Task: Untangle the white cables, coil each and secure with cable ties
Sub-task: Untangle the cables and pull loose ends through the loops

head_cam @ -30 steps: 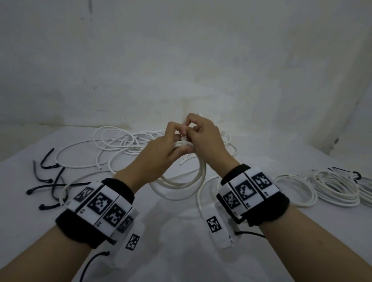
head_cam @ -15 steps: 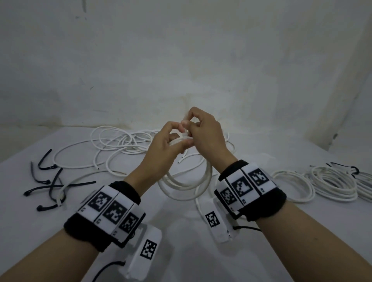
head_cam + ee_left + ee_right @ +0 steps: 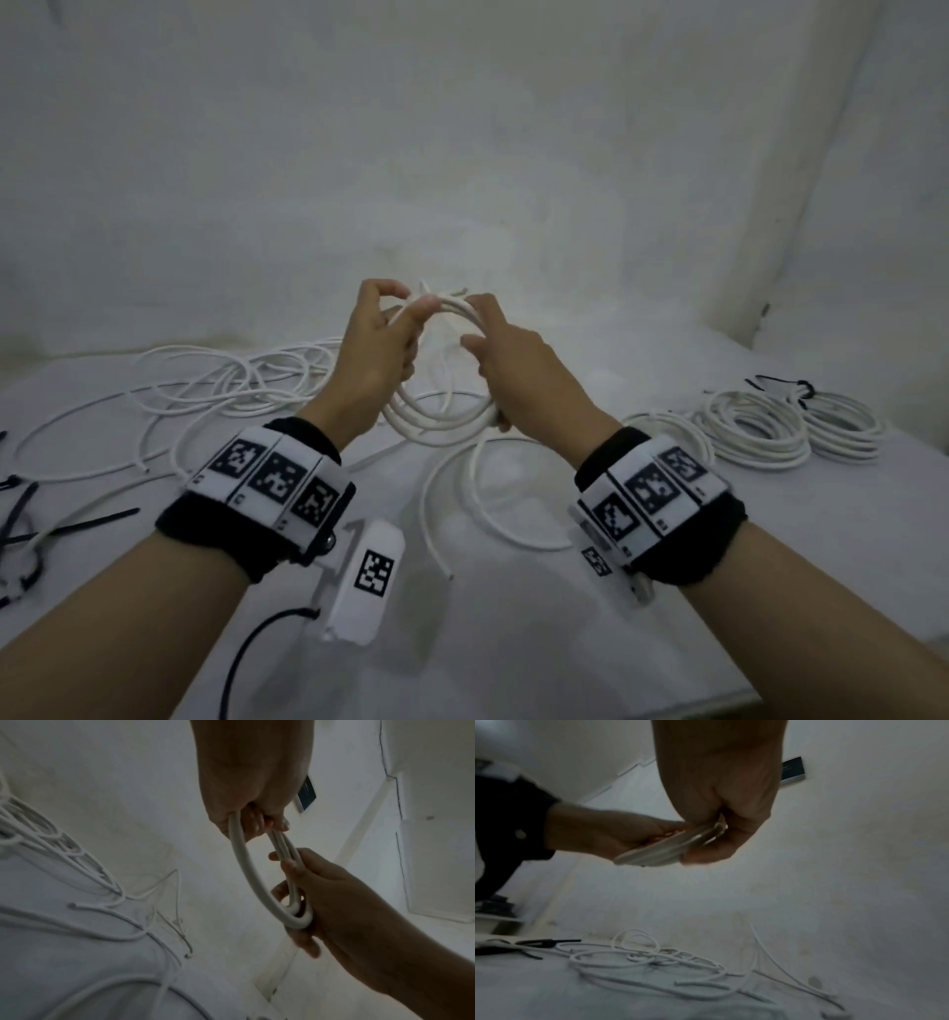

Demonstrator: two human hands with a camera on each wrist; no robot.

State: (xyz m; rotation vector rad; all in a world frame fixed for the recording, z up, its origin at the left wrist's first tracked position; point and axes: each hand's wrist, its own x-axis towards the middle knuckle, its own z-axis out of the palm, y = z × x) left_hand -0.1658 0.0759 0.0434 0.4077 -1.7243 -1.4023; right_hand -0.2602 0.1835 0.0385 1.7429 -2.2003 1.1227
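I hold a coil of white cable [image 3: 436, 427] upright above the table [image 3: 513, 647], between both hands. My left hand [image 3: 411, 307] pinches the top of the coil between thumb and fingers. My right hand [image 3: 495, 362] grips the coil's right side, its fingers curled round the loops near the bottom. In the left wrist view the coil [image 3: 248, 876] hangs from the left hand [image 3: 257, 821] into the right hand [image 3: 321, 894]. In the right wrist view the right hand [image 3: 727, 825] closes on the loops [image 3: 670, 847], which are blurred, beside the left hand [image 3: 608, 835].
A tangle of loose white cables [image 3: 231, 385] lies at the back left. Black cable ties [image 3: 31, 519] lie at the left edge. Tied coils [image 3: 755, 434] sit at the right, one with a black tie [image 3: 798, 388]. A loose cable loop [image 3: 462, 506] lies below the hands.
Both hands have risen with the coil. The right hand left the top of the coil and slid down its right side; the hands now stand apart.
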